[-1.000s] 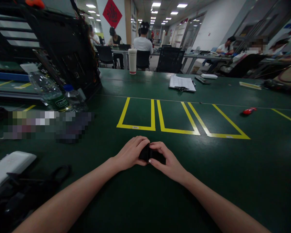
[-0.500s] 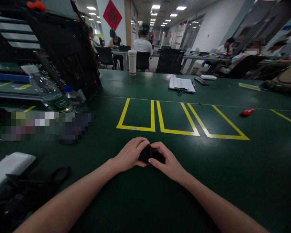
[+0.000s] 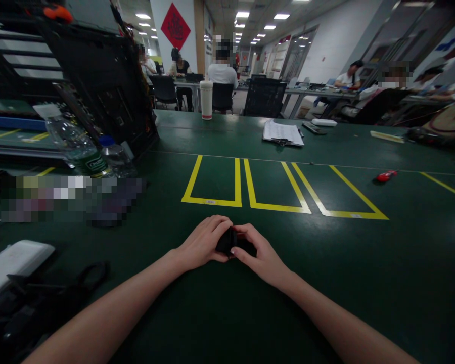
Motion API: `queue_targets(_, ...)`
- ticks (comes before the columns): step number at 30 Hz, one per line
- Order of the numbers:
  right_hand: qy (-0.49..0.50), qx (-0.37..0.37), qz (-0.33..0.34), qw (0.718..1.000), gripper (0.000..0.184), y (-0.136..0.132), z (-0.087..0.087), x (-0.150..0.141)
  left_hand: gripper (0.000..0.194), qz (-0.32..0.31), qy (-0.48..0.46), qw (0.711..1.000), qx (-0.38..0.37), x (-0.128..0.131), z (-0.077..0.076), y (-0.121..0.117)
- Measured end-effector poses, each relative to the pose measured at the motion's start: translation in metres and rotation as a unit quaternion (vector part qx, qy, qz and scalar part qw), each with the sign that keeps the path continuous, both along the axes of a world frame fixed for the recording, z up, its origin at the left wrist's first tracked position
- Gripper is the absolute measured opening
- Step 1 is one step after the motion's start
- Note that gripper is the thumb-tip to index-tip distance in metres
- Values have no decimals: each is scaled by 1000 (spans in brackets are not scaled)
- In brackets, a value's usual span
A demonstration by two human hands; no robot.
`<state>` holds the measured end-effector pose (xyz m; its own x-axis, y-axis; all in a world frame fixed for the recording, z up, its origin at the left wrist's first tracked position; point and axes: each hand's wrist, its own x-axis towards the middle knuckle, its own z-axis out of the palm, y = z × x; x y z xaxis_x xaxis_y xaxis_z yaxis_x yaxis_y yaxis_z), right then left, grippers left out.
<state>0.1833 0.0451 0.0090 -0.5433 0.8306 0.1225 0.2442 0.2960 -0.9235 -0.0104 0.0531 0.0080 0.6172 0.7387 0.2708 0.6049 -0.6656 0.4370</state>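
Observation:
A small black rounded object (image 3: 225,242) is between my two hands, low over the green table; its kind is hard to make out. My left hand (image 3: 207,240) wraps around its left side, thumb across the top. From the right, my right hand (image 3: 260,253) grips it with bent fingers and thumb tip, the thumb near a ridge at its middle. Much of the object is covered by my fingers. Beyond the hands, yellow tape (image 3: 212,202) marks several open-topped outlines on the table.
At left stand a large clear bottle (image 3: 74,136), a smaller blue-capped bottle (image 3: 114,156) and a black metal frame (image 3: 109,86). Nearer lie a white device (image 3: 20,260) and black gear (image 3: 41,308). Farther back are a clipboard (image 3: 282,133), a white cup (image 3: 206,100) and a red object (image 3: 387,176).
The view has shifted very slightly. My hands keep nearly the same hold on the black object.

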Motion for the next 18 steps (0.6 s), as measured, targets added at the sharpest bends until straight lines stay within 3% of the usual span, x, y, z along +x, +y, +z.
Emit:
queue_targets(7,12,50,0,999,30,0,-5,2,65,0,-3,1000,-1,0,-1,1)
queue_targets(11,20,26,-4,999,25,0,-5,1,59,2,-6,1000,-4,1,-1,1)
queue_targets(14,23,-5,-5,1000,33,0,-3,1,60,3,-6,1000,-3,1,-1,1)
queue_targets(18,3,-1,1,1000,33,1,0,1,60,-1,-5,1000,2,1,-1,0)
